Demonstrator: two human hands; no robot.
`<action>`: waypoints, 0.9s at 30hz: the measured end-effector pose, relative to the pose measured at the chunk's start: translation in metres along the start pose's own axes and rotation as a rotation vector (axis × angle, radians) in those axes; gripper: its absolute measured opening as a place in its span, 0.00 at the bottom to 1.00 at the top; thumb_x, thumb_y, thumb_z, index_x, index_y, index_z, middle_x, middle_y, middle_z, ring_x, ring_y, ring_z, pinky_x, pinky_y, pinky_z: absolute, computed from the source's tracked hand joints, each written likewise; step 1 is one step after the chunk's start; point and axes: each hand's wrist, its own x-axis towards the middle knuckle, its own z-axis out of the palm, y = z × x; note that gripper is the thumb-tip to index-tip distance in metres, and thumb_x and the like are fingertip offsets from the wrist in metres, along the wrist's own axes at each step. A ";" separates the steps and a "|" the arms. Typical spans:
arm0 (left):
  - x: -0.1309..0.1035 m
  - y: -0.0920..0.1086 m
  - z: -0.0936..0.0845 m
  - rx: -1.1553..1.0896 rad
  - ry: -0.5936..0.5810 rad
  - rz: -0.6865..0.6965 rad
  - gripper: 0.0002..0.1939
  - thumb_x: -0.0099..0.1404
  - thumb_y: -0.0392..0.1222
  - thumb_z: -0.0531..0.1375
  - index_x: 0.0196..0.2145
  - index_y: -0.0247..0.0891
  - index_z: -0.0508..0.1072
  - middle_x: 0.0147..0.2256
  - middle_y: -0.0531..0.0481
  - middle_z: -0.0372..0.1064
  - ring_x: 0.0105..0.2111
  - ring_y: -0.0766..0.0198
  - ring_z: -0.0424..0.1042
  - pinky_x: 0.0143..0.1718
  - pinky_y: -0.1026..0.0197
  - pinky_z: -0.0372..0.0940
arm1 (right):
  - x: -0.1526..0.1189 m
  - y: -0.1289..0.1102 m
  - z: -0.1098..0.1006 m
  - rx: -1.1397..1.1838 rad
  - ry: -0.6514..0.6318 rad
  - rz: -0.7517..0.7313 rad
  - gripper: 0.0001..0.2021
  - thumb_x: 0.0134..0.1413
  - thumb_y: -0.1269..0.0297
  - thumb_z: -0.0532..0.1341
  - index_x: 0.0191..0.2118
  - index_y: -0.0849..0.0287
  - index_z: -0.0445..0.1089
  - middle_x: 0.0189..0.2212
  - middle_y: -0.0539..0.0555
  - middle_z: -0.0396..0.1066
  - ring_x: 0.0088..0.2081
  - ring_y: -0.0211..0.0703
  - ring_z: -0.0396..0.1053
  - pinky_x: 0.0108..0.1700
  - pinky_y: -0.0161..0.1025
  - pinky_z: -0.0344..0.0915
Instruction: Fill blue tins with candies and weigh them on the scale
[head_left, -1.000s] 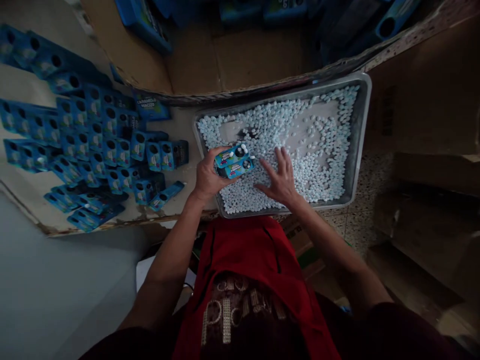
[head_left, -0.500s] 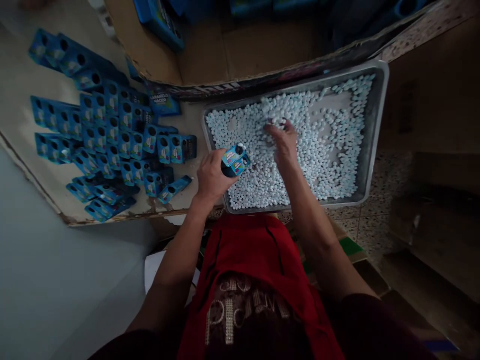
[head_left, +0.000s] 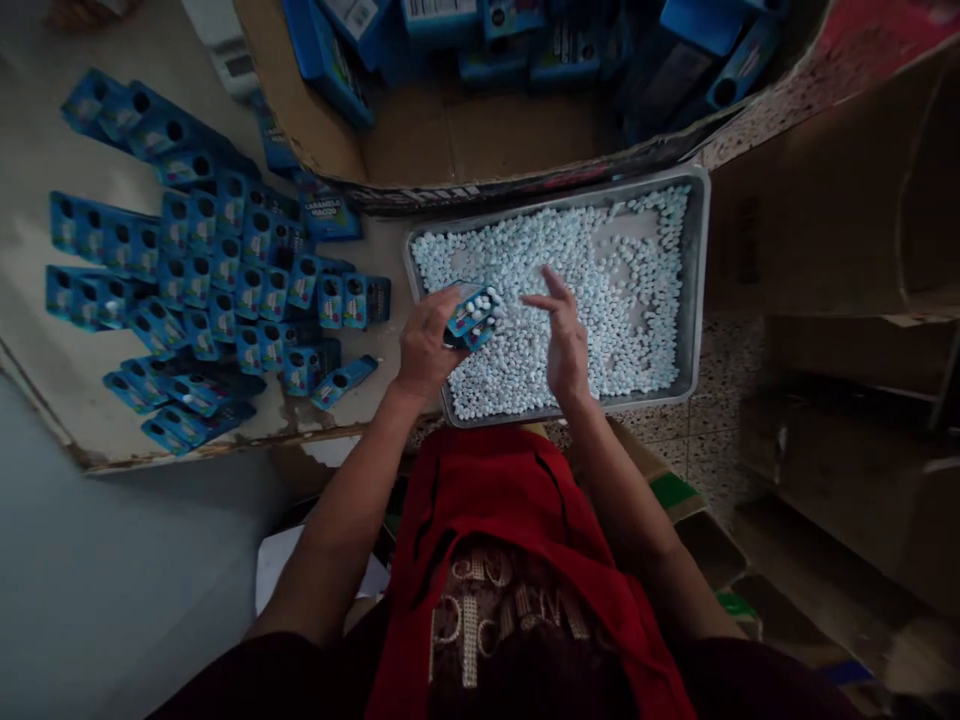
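Note:
My left hand (head_left: 426, 345) grips small blue candy boxes (head_left: 471, 305), seemingly two together, over the left end of a metal tray (head_left: 701, 290). Pale candies lie heaped on the top of these boxes, and some sit at their right edge. Spread across the tray is a layer of small white and light blue candies (head_left: 517, 385). Above them, to the right of the boxes, my right hand (head_left: 566, 345) is open with its fingers apart, and I see nothing in it.
Many blue boxes (head_left: 199, 280) stand in rows on the table (head_left: 382, 385) at left. Behind the tray is a cardboard carton (head_left: 420, 135) holding more blue boxes. Brown cardboard boxes (head_left: 840, 240) are at right. A pale device (head_left: 225, 50) sits at the back left.
My right hand has come away from the candies in the tray and opened near the boxes. More candies now lie on the boxes in my left hand. The view has shifted slightly.

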 end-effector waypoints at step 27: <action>-0.029 -0.001 -0.013 -0.491 0.015 -0.058 0.39 0.73 0.64 0.75 0.72 0.52 0.68 0.71 0.40 0.75 0.72 0.43 0.77 0.71 0.37 0.78 | 0.084 0.076 0.037 -1.295 -0.233 -0.087 0.36 0.76 0.39 0.63 0.76 0.59 0.69 0.80 0.75 0.58 0.79 0.80 0.55 0.76 0.76 0.56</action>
